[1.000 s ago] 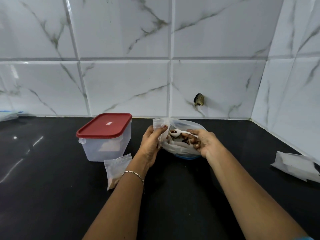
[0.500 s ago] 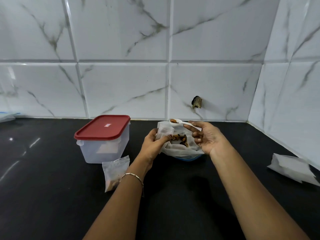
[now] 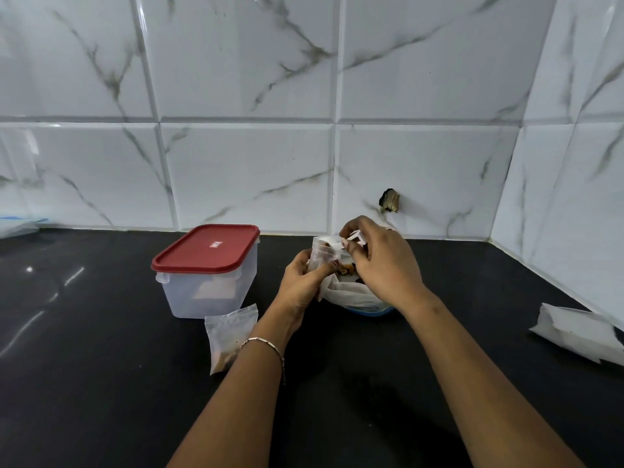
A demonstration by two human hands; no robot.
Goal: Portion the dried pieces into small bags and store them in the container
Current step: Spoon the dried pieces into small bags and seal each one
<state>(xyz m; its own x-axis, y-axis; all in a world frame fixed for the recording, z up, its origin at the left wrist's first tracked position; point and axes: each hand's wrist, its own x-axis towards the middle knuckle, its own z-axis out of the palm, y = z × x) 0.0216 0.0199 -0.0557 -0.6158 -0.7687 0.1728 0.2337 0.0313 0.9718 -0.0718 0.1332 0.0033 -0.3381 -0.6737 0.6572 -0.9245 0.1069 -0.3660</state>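
While lidded, container [image 3: 206, 275] shows pale contents.

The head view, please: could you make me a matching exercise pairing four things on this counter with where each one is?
Things:
1. container
2. filled small bag
3. white spoon
4. white packet

Places:
A. in the right hand, over an open small bag
B. far right on the counter
C. in front of the container, lying flat
D. left of both hands, red lid on

Pairs: 1-D, 2-C, 3-A, 4-B
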